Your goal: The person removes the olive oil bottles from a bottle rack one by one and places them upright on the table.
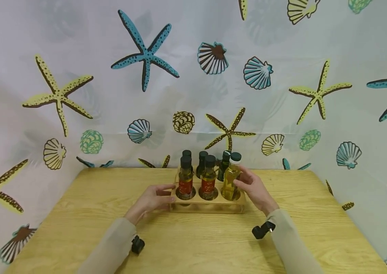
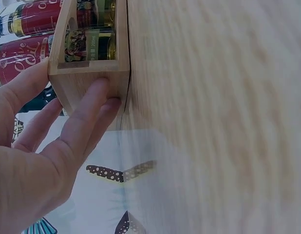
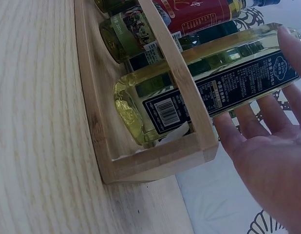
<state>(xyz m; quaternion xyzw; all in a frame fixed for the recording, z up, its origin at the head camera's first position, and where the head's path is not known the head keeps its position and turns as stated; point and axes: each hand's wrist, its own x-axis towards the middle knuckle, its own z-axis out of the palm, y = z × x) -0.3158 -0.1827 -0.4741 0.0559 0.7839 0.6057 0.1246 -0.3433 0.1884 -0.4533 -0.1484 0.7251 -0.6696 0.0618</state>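
A wooden bottle rack [image 1: 210, 202] holds several bottles in two rows. My left hand [image 1: 151, 198] is at its left end; in the left wrist view, nearly straight fingers touch the rack's end face [image 2: 82, 85] and the thumb lies at its upper edge. At the front right hole stands a clear bottle of yellow oil [image 1: 229, 182] with a dark cap, slightly tilted. My right hand [image 1: 256, 190] holds that bottle between thumb and fingers. In the right wrist view, the bottle's base is down inside the rack and its dark label [image 3: 223, 90] shows. The fingertips behind it are partly hidden.
Two red-labelled olive oil bottles, one at left [image 1: 185, 182] and one in the middle [image 1: 208, 184], fill the other front holes. Darker bottles, among them a green one [image 1: 223, 167], stand behind. A patterned cloth [image 1: 193, 95] hangs behind the wooden table [image 1: 193, 243].
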